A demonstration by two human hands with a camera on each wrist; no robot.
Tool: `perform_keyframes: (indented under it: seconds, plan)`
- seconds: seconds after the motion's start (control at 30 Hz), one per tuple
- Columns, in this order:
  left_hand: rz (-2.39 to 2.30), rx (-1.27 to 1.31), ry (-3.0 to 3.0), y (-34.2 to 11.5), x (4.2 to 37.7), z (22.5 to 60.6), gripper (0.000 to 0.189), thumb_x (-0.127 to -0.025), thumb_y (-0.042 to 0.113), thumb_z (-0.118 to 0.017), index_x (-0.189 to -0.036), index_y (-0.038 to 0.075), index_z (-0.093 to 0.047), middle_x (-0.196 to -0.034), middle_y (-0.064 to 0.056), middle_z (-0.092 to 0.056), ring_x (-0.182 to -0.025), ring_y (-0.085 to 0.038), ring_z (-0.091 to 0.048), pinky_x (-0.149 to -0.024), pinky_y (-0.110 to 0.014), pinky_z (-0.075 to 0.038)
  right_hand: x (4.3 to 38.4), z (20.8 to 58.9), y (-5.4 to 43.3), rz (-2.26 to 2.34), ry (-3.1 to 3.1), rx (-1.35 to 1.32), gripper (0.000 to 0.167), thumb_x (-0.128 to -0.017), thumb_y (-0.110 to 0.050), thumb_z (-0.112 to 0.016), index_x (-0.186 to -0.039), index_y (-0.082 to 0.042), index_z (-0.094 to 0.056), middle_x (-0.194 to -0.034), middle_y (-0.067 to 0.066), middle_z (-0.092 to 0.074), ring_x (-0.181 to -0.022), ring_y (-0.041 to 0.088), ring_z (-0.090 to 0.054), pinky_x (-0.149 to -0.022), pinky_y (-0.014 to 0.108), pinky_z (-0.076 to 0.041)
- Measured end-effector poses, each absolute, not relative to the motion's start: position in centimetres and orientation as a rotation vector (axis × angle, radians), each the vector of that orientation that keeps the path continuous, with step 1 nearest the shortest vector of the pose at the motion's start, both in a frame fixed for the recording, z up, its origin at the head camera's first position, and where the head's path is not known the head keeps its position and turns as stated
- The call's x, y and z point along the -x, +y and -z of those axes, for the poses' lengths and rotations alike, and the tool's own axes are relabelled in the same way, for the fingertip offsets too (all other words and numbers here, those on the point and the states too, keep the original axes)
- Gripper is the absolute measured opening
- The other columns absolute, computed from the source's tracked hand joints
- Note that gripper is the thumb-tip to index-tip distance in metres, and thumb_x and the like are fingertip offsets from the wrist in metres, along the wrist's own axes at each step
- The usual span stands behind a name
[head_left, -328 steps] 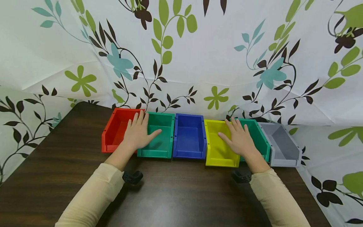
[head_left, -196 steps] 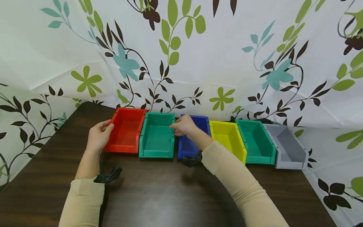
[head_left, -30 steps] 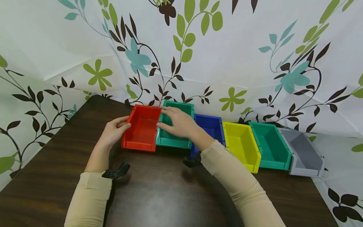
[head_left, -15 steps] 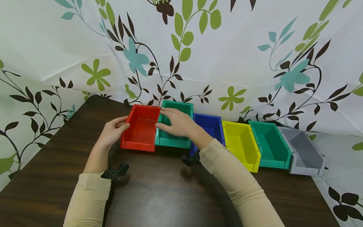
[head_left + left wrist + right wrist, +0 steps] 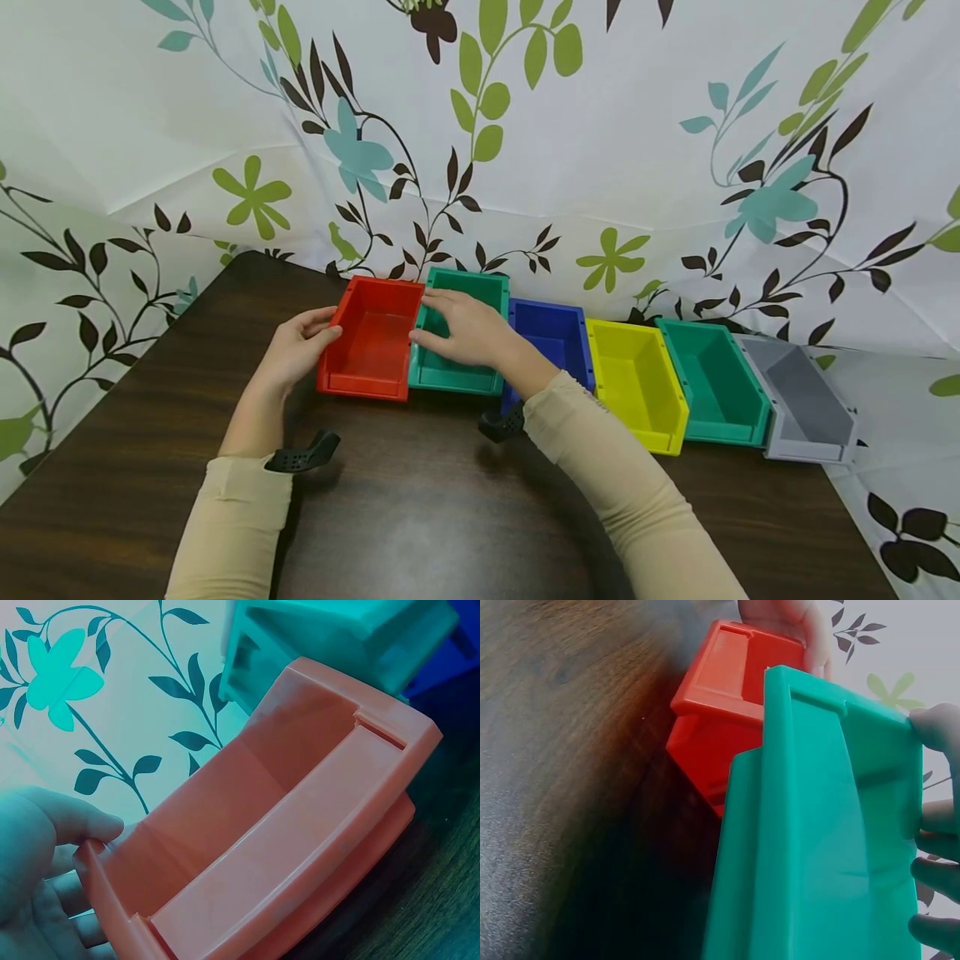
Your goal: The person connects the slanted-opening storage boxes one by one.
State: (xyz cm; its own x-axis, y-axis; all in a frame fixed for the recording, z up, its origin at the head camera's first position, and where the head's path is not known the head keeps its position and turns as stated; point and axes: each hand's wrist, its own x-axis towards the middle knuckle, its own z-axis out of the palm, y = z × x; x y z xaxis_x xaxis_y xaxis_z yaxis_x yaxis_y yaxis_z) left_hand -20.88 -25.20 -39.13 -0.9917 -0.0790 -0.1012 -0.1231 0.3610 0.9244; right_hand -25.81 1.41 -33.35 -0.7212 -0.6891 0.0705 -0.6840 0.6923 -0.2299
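In the head view, my left hand [image 5: 296, 350] grips the left wall of a red storage bin [image 5: 371, 354], thumb at the rim and fingers outside. The left wrist view shows the same hold on the red bin [image 5: 247, 832]. My right hand [image 5: 472, 329] lies across the left green bin [image 5: 457, 379], its fingers extended toward the wall beside the red bin. In the right wrist view, thumb and fingertips rest along the rim of the green bin [image 5: 821, 825], which stands higher than the red one there. Both bins hold nothing visible.
To the right stand a blue bin [image 5: 551, 333], a yellow bin [image 5: 633, 387], a second green bin [image 5: 712, 383] and a grey bin [image 5: 806, 400]. A patterned cloth [image 5: 540, 158] hangs behind the dark wooden table [image 5: 420, 500]. My right forearm passes in front of the blue bin.
Earlier both hands lay spread over the bins. Since then my left hand has gripped the red bin, and the left green bin has shifted back or up. Over the last second both hands stay nearly still.
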Motion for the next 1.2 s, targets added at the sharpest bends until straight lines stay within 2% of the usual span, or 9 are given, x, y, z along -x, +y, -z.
perform_keyframes:
  seconds: [0.37, 1.2]
  plan:
    - [-1.747, 0.178, 2.545, -25.3, 20.9, 39.3, 0.056, -0.097, 0.029, -0.05, -0.146, 0.006, -0.033, -0.139, -0.023, -0.048, -0.123, -0.039, -0.05, -0.1, -0.051, -0.043, 25.8, 35.5, 1.5, 0.389, 2.874, 1.143, 0.07, -0.091, -0.06, -0.043, -0.144, -0.015, -0.041, -0.153, 0.0, -0.035, -0.141, 0.019, -0.032, -0.113, 0.04, -0.032]
    - [-1.738, 0.175, 2.572, -25.3, 20.9, 39.2, 0.055, -0.097, 0.028, -0.05, -0.145, 0.005, -0.034, -0.138, -0.024, -0.048, -0.122, -0.039, -0.051, -0.099, -0.051, -0.044, 25.5, 37.0, 1.5, 0.419, 2.897, 1.097, 0.071, -0.09, -0.064, -0.041, -0.146, -0.021, -0.037, -0.153, -0.004, -0.033, -0.141, 0.017, -0.032, -0.112, 0.041, -0.033]
